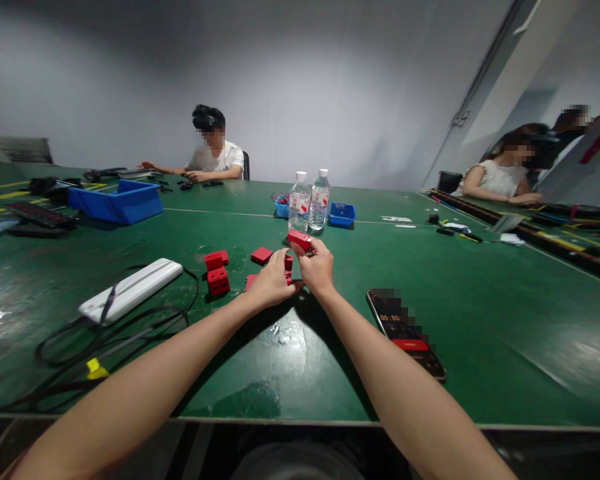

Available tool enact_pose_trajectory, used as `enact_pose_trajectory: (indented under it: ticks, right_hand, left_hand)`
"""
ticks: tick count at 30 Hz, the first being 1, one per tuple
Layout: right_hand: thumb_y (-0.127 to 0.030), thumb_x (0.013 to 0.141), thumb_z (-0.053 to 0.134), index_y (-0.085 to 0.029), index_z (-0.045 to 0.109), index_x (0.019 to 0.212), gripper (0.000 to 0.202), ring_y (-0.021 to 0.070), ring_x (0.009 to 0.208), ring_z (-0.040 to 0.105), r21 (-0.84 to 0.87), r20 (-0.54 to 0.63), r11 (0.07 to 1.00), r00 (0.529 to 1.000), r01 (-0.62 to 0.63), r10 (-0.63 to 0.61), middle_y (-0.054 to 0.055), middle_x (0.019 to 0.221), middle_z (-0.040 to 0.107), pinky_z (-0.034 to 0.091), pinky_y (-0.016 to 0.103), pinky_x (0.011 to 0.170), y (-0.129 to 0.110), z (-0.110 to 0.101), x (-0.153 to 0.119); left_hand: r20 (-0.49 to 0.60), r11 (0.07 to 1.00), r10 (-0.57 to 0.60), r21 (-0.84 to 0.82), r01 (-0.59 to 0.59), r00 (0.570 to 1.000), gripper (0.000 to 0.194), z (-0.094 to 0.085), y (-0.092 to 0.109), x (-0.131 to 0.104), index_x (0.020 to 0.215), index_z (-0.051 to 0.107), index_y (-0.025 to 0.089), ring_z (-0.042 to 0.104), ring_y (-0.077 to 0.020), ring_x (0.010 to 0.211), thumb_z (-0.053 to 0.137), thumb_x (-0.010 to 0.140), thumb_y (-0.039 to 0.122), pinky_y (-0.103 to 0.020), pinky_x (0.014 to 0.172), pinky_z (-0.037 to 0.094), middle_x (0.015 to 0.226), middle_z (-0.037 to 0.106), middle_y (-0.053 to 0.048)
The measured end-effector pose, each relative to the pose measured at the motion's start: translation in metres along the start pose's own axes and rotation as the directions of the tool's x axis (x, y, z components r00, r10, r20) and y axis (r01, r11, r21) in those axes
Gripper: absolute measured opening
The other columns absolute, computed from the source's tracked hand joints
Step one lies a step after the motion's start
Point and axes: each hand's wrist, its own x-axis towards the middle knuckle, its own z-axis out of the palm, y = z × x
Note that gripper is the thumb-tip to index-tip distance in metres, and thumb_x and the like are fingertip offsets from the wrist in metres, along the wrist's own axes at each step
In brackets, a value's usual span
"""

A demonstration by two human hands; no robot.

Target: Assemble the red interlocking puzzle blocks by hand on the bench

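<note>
A small red block (pixel 299 240) is pinched in the raised fingers of my right hand (pixel 317 268). Close beside it, my left hand (pixel 273 281) curls with thumb and fingers around red blocks (pixel 289 264); how many it grips is partly hidden by the hand. A flat red piece (pixel 262 255) lies on the table just beyond my left hand. Another red piece (pixel 251 282) shows partly behind the left wrist. Farther left, a red block with holes (pixel 219 282) touches a second red block (pixel 216 260).
The green table (pixel 330 373) carries a phone (pixel 405 333) at right and a white power strip (pixel 133 290) with black cables at left. Two water bottles (pixel 299 203) stand ahead, near a small blue tray (pixel 342 214). A blue bin (pixel 117 201) sits far left. Other people sit around.
</note>
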Motion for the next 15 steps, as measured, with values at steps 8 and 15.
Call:
enact_pose_trajectory:
  ticks: [8,15]
  right_hand:
    - [-0.041,0.075,0.058,-0.017,0.056,0.069,0.024,0.011,0.054,0.045,-0.039,-0.028,0.995,0.996,-0.089,0.088,-0.002,0.061,0.055,0.036,0.023,0.055,-0.008,-0.001,0.0]
    - [-0.041,0.073,0.06,-0.02,0.05,0.075,0.023,0.0114,0.056,0.045,-0.024,-0.163,0.995,0.982,-0.098,0.093,-0.004,0.063,0.053,0.036,0.024,0.058,-0.011,-0.003,0.002]
  left_hand:
    - [-0.06,0.96,-0.252,0.111,0.257,0.966,0.06,-0.014,0.005,0.001,0.128,0.037,0.016,0.066,-0.0284,0.089,0.061,0.073,0.023,-0.037,0.078,0.048,0.098,0.066,-0.015]
    - [-0.196,0.795,-0.459,-0.527,0.302,0.867,0.047,-0.018,0.004,0.012,0.107,0.047,0.019,0.064,-0.0169,0.071,0.072,0.067,0.021,-0.029,0.07,0.051,0.083,0.067,-0.005]
